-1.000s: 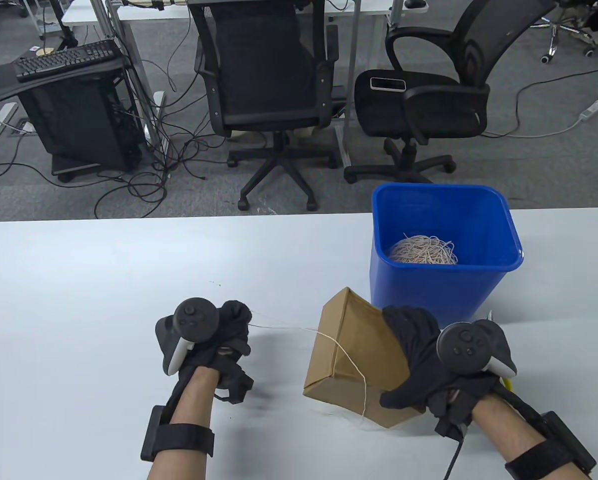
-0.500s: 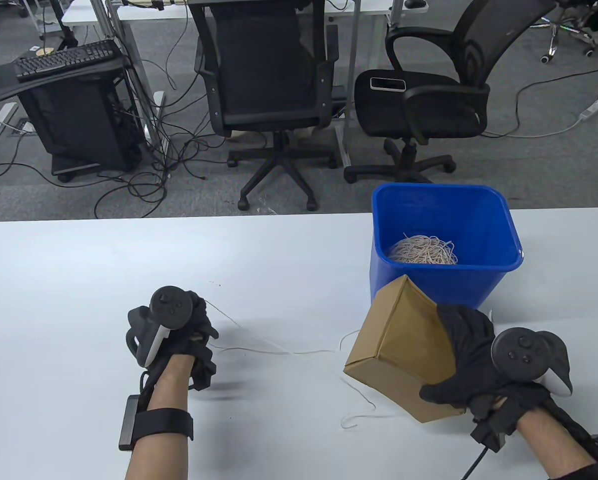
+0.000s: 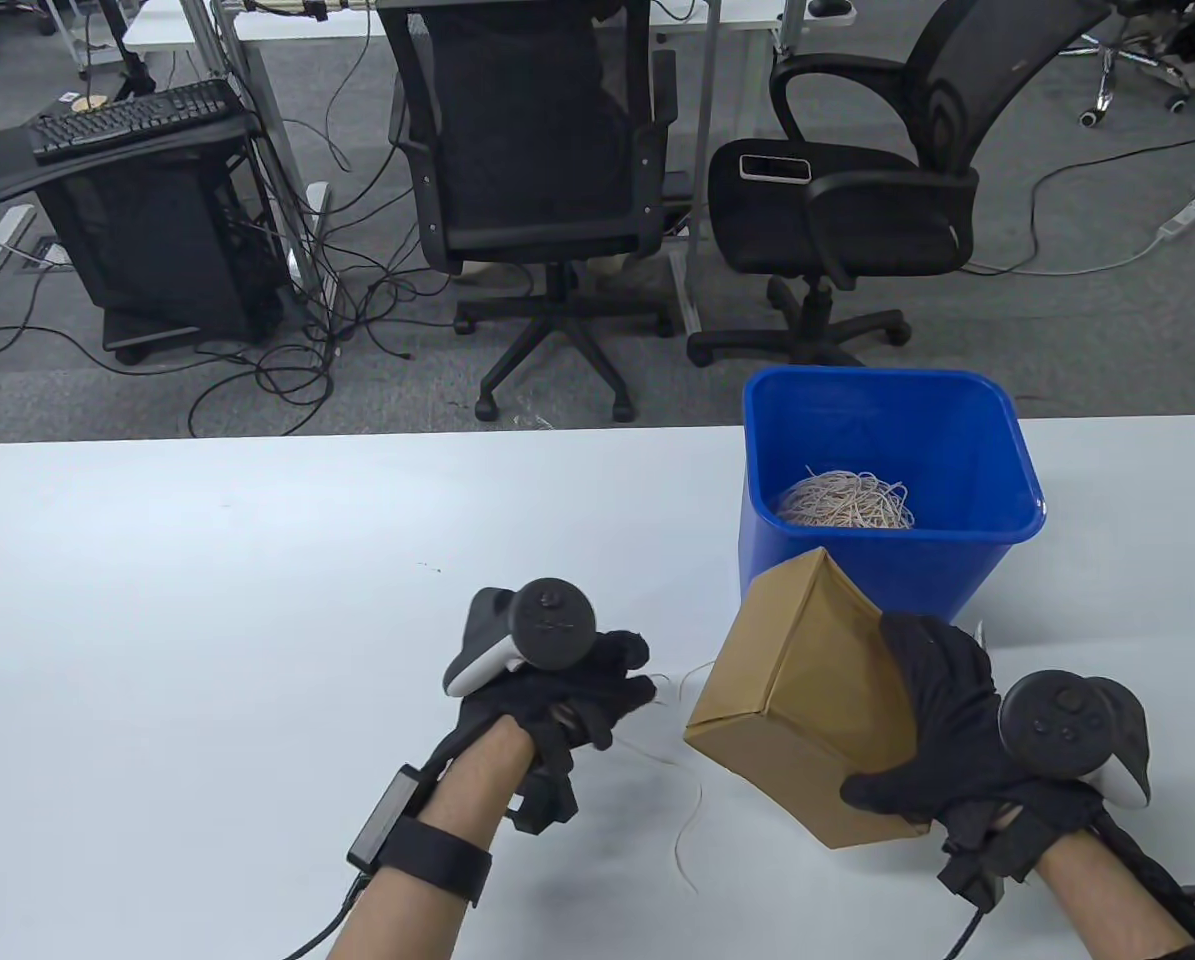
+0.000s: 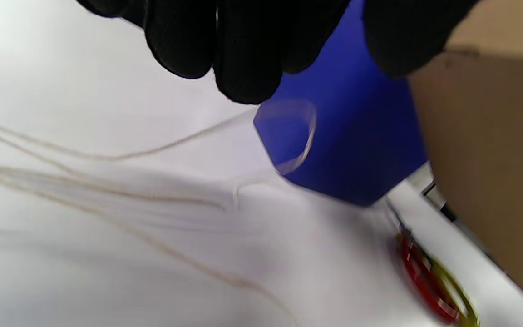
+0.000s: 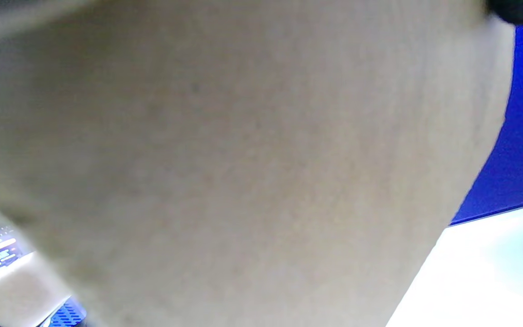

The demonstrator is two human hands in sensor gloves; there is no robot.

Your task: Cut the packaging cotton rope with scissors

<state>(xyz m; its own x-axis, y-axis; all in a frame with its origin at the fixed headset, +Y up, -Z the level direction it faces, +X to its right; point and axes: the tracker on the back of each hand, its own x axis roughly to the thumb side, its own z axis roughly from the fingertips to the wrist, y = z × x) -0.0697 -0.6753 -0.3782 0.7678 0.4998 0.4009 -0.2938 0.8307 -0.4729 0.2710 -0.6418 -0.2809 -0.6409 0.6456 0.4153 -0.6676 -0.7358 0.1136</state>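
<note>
On the white tabletop (image 3: 207,600), the deep blue plastic bin (image 3: 892,450) stands at the far right, and just near of it the right hand (image 3: 942,720) clamps its fingers on the tilted brown cardboard box (image 3: 797,700), which could slip or knock the bin. The thin cotton rope (image 3: 692,820) lies slack and off the box. The left hand (image 3: 567,690), fingers curled, seems to pinch its end, though blur leaves this uncertain; a weak pinch would drop it, or it could snag the red-handled scissors (image 4: 434,281) lying beside the bin.

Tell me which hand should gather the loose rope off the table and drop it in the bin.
Left. The left hand hovers at the rope and grips nothing I can see; the right hand holds the box.
</note>
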